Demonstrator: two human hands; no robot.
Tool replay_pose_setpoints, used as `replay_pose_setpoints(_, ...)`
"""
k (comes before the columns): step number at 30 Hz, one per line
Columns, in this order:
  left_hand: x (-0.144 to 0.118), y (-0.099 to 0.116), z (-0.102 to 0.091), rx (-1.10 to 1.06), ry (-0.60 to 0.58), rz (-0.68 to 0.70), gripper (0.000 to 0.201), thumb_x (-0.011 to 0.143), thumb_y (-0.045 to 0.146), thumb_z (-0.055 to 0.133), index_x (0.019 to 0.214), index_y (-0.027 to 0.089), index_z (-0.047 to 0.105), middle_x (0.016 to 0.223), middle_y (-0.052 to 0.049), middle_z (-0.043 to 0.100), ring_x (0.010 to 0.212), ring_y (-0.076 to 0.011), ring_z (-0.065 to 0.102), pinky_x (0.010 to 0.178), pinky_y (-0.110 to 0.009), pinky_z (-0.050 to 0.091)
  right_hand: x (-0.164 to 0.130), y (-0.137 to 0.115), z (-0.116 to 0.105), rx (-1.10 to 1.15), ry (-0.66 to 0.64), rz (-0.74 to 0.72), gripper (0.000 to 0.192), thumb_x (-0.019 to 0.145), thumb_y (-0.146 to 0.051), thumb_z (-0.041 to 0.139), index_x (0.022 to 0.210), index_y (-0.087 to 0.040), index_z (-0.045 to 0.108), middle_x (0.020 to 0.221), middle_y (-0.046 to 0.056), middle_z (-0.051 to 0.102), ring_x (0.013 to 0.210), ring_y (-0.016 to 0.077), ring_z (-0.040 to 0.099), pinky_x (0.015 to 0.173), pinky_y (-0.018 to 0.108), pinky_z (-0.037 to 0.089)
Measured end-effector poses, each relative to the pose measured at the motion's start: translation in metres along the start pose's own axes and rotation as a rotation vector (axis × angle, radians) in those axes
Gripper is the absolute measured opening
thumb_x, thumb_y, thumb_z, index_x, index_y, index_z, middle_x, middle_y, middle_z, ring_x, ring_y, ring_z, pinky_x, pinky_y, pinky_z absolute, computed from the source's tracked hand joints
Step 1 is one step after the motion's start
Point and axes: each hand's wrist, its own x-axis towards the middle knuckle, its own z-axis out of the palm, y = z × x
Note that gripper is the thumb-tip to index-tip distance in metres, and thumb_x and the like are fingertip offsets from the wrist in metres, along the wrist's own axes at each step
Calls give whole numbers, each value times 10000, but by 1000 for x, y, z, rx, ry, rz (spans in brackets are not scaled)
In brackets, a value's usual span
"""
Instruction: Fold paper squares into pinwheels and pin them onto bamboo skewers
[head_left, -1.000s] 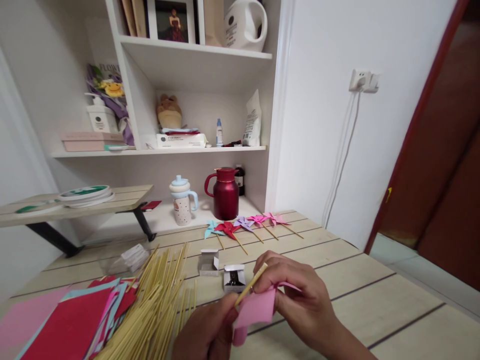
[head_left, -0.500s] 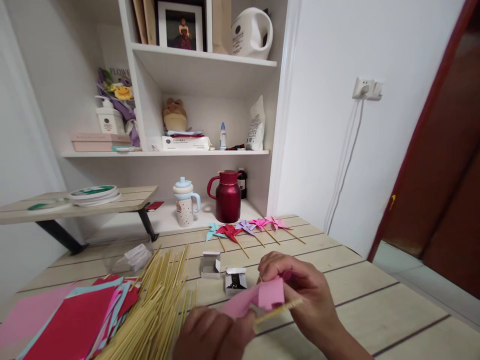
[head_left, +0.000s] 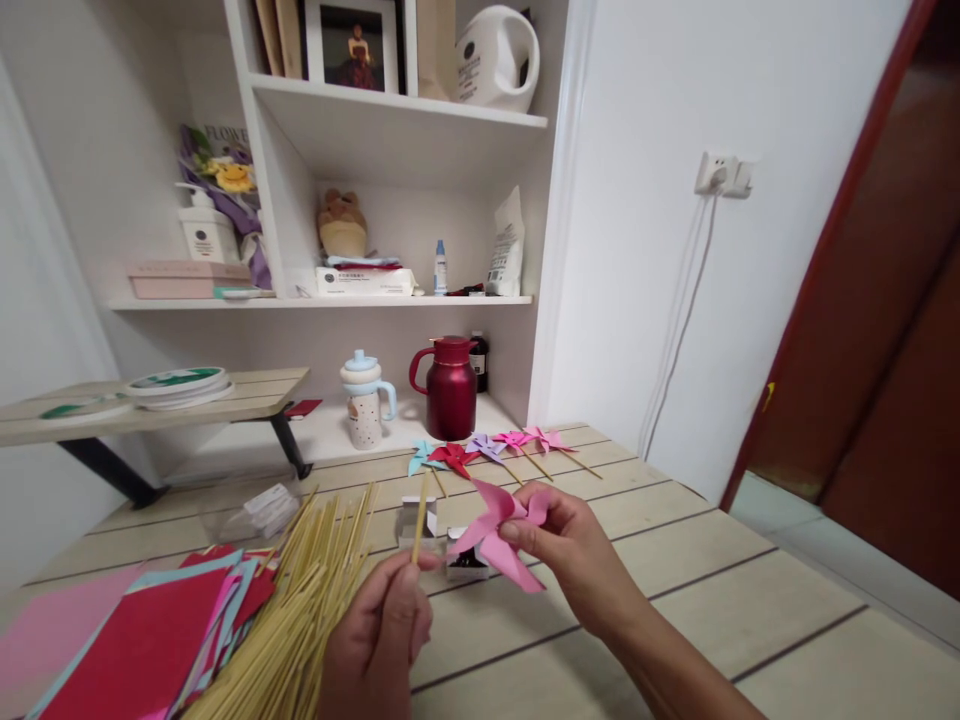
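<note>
My right hand [head_left: 574, 555] pinches a folded pink paper pinwheel head [head_left: 495, 535] by its centre, a little above the wooden table [head_left: 712, 600]. My left hand [head_left: 382, 640] grips a thin bamboo stick [head_left: 420, 520] upright, just left of the pinwheel and apart from it. Behind the pinwheel sit two small open white boxes [head_left: 418, 520], one with dark pins in it. A heap of bamboo sticks [head_left: 315, 590] lies left of my left hand.
A stack of red, pink and blue paper sheets [head_left: 135, 640] lies at the front left. Several finished pinwheels [head_left: 491, 450] lie in a row at the table's back. A red jug [head_left: 450, 388] and a dotted cup [head_left: 365, 400] stand on the low shelf behind.
The stick has left the pink paper and moved into my left hand, now upright. My right hand has lifted the paper, which now shows as a spread pinwheel.
</note>
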Motion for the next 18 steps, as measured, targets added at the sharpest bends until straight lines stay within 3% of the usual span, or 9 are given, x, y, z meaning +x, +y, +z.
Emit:
replay_pose_setpoints(3,6,-3,-4,2,41,-66,504,730,629,689,894,155,743,489,73,395,475,-99,380,471,-198,342,-6,-3,0,-296,-145,-307,76,837,-174,656,765,-195,647,706,7,652,647,156,592,601,290,477)
replay_pose_setpoints(5,7,-2,-6,56,81,-55,470,734,596,700,907,164,761,499,67,425,483,-104,398,477,-203,348,-10,-6,3,-450,-285,-575,176,881,-107,549,859,-217,685,749,29,695,707,178,612,665,331,487)
replay_pose_setpoints(7,5,0,-6,116,72,-13,427,744,564,702,905,176,778,504,57,465,489,-117,429,489,-219,378,-13,-9,5,-498,-376,-719,253,899,-75,484,934,-232,679,788,39,715,728,186,613,701,359,493)
replay_pose_setpoints(10,0,3,-2,154,-19,15,381,767,535,680,884,191,794,538,20,586,540,-160,544,543,-252,463,-15,-11,6,-496,-368,-711,258,908,-66,474,966,-229,665,806,49,719,736,193,616,693,369,500)
replay_pose_setpoints(13,-4,4,2,165,-79,22,335,768,518,674,846,220,806,787,-43,770,787,-232,688,742,-303,543,-16,-11,3,-455,-288,-683,236,904,-67,509,955,-230,672,799,52,717,724,195,621,681,374,505)
replay_pose_setpoints(15,-5,4,3,173,-111,29,315,773,511,669,844,239,812,903,-47,797,894,-254,707,828,-318,543,-16,-11,2,-433,-270,-690,231,897,-65,533,962,-234,677,799,50,717,725,196,620,680,375,505)
replay_pose_setpoints(18,-7,2,3,189,-142,16,316,776,505,672,886,247,817,850,-31,798,851,-249,718,831,-316,552,-16,-13,2,-423,-284,-715,236,883,-52,548,971,-229,679,799,49,716,737,197,615,676,370,501)
